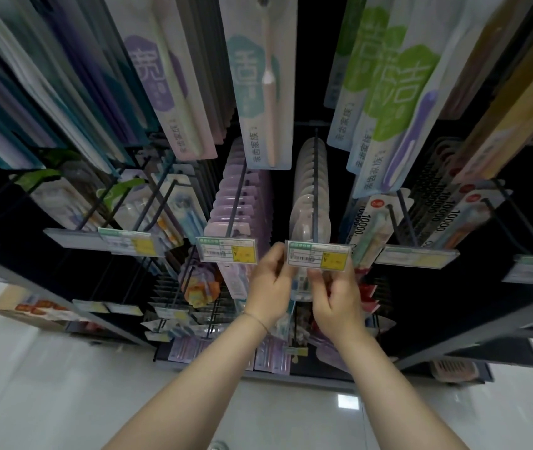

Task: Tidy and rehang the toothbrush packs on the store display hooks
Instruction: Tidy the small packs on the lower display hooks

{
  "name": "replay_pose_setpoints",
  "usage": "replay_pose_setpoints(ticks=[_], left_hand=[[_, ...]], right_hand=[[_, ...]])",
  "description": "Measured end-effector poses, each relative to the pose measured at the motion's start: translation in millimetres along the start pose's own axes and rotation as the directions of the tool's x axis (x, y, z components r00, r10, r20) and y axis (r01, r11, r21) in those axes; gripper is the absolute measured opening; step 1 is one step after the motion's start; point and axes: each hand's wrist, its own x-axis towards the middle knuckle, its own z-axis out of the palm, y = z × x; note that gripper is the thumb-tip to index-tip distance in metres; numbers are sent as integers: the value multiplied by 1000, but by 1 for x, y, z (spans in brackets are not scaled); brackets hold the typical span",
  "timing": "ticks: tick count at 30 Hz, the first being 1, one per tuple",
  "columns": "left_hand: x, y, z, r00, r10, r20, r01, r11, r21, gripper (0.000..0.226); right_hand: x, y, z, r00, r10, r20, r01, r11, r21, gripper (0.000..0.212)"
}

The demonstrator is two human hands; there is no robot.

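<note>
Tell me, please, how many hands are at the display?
2: the left hand by the tag's left edge, the right hand under its right half.

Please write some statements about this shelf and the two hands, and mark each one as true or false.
1. The left hand and the right hand are both at the price tag on the front of the hook that carries clear packs. True.
2. The next hook to the left carries green packs. False: it carries purple packs.
3. There is a thin bracelet on the left wrist. True.
4. The floor is dark carpet. False: the floor is pale and glossy.
5. The price tag has a yellow patch. True.
</note>
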Motion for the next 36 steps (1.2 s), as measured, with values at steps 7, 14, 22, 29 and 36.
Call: replay_pose_setpoints(ticks=[7,14,22,29,36], left_hand=[[-1,8,5,999,-18,-34,18,1000,-2,15],[16,8,11,986,-146,-82,146,989,-8,15],[16,0,18,959,-239,-152,252,965,75,15],[-1,-29,33,916,-400,-24,398,903,160,8],[-1,-9,78,942,-290,168,268,953,141,16]], right_hand=[[7,-8,-2,997,28,-77,-33,997,-67,34],[30,-1,1,972,233,-30,-231,971,54,33],[24,6,0,947,319,-28,-316,945,85,55],[15,26,-29,892,438,-111,-445,895,-37,39],[17,39,-67,882,426,-203,-442,896,-44,14]])
